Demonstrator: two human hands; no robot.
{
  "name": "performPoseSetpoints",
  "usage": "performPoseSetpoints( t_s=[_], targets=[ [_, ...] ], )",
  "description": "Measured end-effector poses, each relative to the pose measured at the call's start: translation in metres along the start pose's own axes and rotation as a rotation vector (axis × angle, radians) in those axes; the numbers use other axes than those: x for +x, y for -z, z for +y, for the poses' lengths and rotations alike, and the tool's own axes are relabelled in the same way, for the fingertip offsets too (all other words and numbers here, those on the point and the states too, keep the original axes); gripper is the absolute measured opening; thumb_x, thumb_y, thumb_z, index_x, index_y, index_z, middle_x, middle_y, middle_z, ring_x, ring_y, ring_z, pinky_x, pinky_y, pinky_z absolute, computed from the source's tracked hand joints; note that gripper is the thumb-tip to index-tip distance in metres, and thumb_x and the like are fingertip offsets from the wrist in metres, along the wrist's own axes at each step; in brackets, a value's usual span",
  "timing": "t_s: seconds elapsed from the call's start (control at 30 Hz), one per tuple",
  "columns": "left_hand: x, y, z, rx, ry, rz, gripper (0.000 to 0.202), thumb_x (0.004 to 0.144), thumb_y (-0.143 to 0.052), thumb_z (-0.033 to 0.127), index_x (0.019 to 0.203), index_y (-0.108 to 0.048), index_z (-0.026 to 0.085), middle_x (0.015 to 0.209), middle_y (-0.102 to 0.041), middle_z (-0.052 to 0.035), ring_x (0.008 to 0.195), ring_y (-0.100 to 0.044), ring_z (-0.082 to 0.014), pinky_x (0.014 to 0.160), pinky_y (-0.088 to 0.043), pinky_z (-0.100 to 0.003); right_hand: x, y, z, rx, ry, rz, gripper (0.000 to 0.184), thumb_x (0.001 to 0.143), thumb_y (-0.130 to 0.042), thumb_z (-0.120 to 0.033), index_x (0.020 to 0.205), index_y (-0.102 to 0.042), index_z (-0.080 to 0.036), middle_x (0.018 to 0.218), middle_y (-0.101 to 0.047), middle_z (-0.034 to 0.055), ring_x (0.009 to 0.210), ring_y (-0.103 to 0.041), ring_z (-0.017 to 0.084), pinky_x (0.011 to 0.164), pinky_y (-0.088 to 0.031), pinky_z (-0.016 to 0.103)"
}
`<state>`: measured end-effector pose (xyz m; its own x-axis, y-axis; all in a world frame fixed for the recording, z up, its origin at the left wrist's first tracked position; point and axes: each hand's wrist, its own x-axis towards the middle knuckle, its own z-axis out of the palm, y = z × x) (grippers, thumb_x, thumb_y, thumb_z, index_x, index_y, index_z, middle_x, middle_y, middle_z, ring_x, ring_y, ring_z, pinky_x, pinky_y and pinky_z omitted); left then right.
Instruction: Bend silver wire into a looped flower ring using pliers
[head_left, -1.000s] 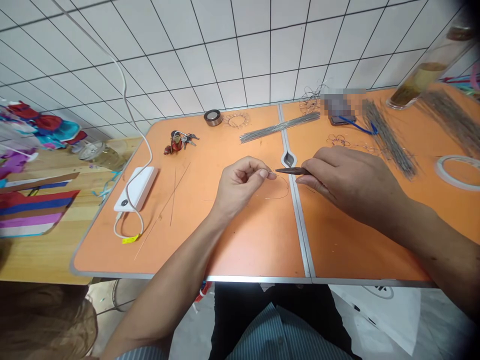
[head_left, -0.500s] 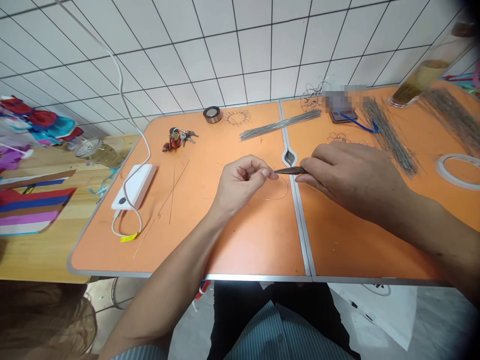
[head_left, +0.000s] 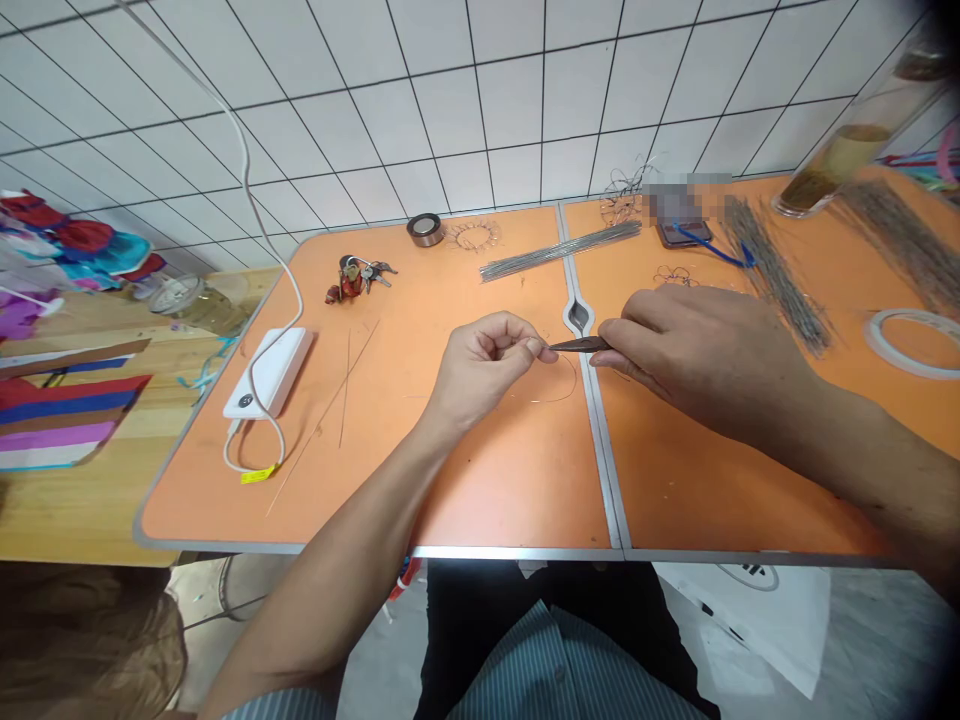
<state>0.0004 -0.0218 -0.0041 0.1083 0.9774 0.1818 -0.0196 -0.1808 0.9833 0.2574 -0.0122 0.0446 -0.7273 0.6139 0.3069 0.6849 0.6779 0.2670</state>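
My left hand (head_left: 491, 365) pinches a thin wire (head_left: 575, 378) between thumb and forefinger above the orange table (head_left: 487, 490). The wire bends in a loose curve below the fingertips. In my right hand (head_left: 697, 340) is a pair of pliers (head_left: 577, 345), jaws pointing left. Their tip meets the wire right at my left fingertips; the handles are hidden in my palm. A bundle of straight wires (head_left: 559, 250) lies behind my hands, and two loose wires (head_left: 322, 420) cross on the table to the left.
Keys (head_left: 360, 278), a tape roll (head_left: 425, 230) and a wire ring (head_left: 476, 236) lie toward the tiled wall. A white power bank (head_left: 270, 375) with a cable is at left. At right are more wire bundles (head_left: 780, 275), a white ring (head_left: 911, 345) and a glass bottle (head_left: 832, 170).
Hardly anything differs. The pliers' tip has shifted very slightly at my left fingertips, and both hands keep their grip.
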Motion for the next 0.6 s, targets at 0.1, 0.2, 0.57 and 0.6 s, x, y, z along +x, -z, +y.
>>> performPoseSetpoints(
  t_s=[0.1, 0.2, 0.57, 0.6],
  targets=[
    [0.0, -0.0002, 0.0002, -0.001, -0.001, -0.005, 0.021, 0.088, -0.086, 0.034, 0.079, -0.075, 0.019, 0.082, -0.085, -0.0092, 0.049, -0.034, -0.0074, 0.048, -0.026, -0.027, 0.0001, -0.0002, -0.0003, -0.003, -0.004, 0.003, 0.055, 0.119, -0.037, -0.054, 0.093, -0.074, -0.021, 0.084, -0.068, 0.0102, 0.076, -0.055, 0.024, 0.063, -0.021, 0.038],
    [-0.0001, -0.0006, 0.0012, 0.003, 0.007, 0.0, 0.02, 0.088, -0.086, 0.034, 0.079, -0.075, 0.02, 0.08, -0.084, -0.0081, 0.049, -0.034, -0.0076, 0.048, -0.026, -0.027, 0.0005, -0.0003, -0.0011, 0.024, -0.019, 0.003, 0.056, 0.119, -0.038, -0.053, 0.092, -0.074, -0.021, 0.083, -0.067, 0.0104, 0.075, -0.054, 0.024, 0.063, -0.021, 0.039],
    [-0.0012, -0.0012, 0.0016, 0.008, 0.014, -0.005, 0.019, 0.087, -0.085, 0.033, 0.079, -0.075, 0.019, 0.078, -0.083, -0.0082, 0.05, -0.039, -0.0085, 0.048, -0.029, -0.026, -0.0001, -0.0025, -0.0001, 0.043, -0.02, -0.017, 0.05, 0.118, -0.043, -0.05, 0.09, -0.073, -0.021, 0.08, -0.064, 0.009, 0.072, -0.05, 0.023, 0.063, -0.017, 0.038],
    [-0.0013, -0.0012, 0.0016, 0.007, 0.016, -0.003, 0.019, 0.087, -0.085, 0.034, 0.079, -0.075, 0.019, 0.079, -0.083, -0.0083, 0.05, -0.04, -0.0088, 0.048, -0.03, -0.026, -0.0003, -0.003, 0.0003, 0.046, -0.017, -0.018, 0.05, 0.118, -0.043, -0.05, 0.09, -0.073, -0.021, 0.079, -0.064, 0.0089, 0.072, -0.05, 0.023, 0.063, -0.017, 0.038]
  ],
)
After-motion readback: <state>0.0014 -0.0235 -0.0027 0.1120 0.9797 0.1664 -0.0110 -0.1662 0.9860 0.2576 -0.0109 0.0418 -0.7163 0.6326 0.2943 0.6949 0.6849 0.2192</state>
